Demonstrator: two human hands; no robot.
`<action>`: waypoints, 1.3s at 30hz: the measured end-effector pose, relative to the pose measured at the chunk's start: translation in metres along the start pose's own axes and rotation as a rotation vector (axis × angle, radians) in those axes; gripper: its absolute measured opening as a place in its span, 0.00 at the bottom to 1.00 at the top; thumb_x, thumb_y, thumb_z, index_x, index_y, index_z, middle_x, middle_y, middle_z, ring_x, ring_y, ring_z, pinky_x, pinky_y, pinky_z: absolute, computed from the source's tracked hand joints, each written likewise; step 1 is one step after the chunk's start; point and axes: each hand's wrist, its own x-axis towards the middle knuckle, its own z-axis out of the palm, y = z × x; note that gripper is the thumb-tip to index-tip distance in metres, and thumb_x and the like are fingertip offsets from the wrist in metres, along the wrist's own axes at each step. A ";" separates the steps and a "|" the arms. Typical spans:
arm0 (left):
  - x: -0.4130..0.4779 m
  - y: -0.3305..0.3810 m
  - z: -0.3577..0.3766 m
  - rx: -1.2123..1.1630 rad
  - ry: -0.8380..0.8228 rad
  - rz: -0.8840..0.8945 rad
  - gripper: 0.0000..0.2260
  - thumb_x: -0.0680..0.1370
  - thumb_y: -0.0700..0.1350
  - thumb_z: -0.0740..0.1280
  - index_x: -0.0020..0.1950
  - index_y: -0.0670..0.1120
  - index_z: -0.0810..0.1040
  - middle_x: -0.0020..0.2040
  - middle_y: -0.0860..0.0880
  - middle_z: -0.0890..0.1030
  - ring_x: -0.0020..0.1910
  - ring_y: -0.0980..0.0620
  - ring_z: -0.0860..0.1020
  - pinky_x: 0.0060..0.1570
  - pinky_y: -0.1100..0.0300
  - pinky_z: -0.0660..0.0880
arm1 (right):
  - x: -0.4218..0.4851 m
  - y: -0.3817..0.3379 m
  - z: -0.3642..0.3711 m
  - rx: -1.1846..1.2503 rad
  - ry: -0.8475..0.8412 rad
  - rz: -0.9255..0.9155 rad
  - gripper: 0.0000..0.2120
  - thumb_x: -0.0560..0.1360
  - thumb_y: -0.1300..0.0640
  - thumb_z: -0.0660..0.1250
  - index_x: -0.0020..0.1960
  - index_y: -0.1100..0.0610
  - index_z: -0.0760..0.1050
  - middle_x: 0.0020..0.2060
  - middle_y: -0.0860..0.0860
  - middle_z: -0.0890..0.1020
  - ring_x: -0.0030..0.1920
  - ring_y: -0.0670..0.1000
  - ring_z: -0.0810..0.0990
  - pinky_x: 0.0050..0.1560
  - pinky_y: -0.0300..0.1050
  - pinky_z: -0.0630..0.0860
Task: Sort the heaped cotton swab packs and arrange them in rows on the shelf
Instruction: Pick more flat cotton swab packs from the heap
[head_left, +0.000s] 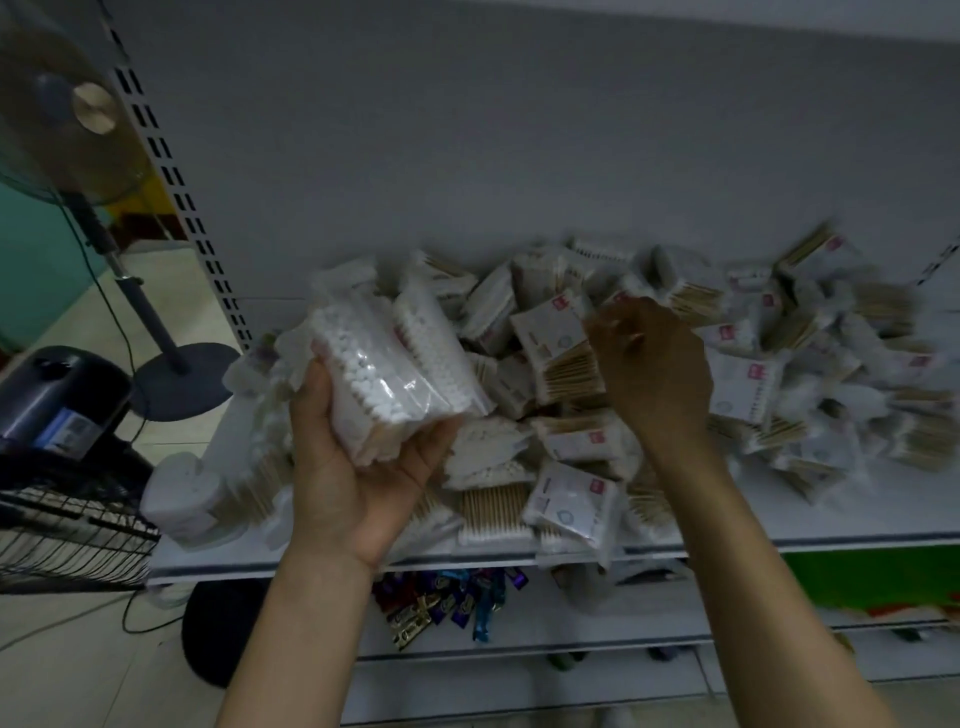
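Cotton swab packs in clear plastic wrap, with white tips and pale wooden sticks, lie in a loose heap (753, 379) on the white metal shelf (857, 514). The heap covers most of the shelf board and reaches back to the shelf's rear panel.

The left hand (358, 467) is palm up above the left part of the shelf. Its fingers and thumb are curled round a bundle of clear packs (384, 374), with the white tips facing the camera.

The right hand (654, 369) is back up over the middle of the shelf, fingers curled down onto the heap. Its fingertips meet the edge of a white-labelled pack with a red mark (550, 332). Motion blur prevents telling whether it grips that pack. The two hands are apart.

Below the shelf lie small coloured sachets (447, 608). Left of the shelf stand a dark pedestal fan (150, 317) and a black wire basket (67, 530).
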 end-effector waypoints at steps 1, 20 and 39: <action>-0.001 0.002 -0.002 0.011 -0.004 0.011 0.35 0.47 0.57 0.83 0.52 0.49 0.85 0.55 0.45 0.83 0.51 0.46 0.83 0.39 0.51 0.81 | 0.007 0.010 0.002 -0.108 -0.006 0.025 0.14 0.77 0.44 0.62 0.54 0.52 0.77 0.49 0.52 0.81 0.50 0.54 0.79 0.44 0.43 0.69; -0.008 0.005 0.000 -0.089 -0.088 -0.030 0.41 0.61 0.59 0.78 0.71 0.49 0.73 0.68 0.42 0.75 0.67 0.38 0.72 0.63 0.35 0.69 | -0.023 -0.056 0.007 0.666 0.115 -0.093 0.11 0.70 0.59 0.74 0.42 0.50 0.72 0.41 0.48 0.79 0.42 0.45 0.78 0.40 0.35 0.74; -0.003 -0.009 0.031 0.308 -0.230 -0.032 0.32 0.57 0.61 0.80 0.59 0.51 0.82 0.61 0.45 0.80 0.62 0.46 0.78 0.57 0.52 0.77 | -0.061 -0.055 0.002 0.853 -0.103 -0.007 0.21 0.65 0.39 0.68 0.50 0.51 0.71 0.49 0.48 0.78 0.51 0.44 0.78 0.46 0.34 0.74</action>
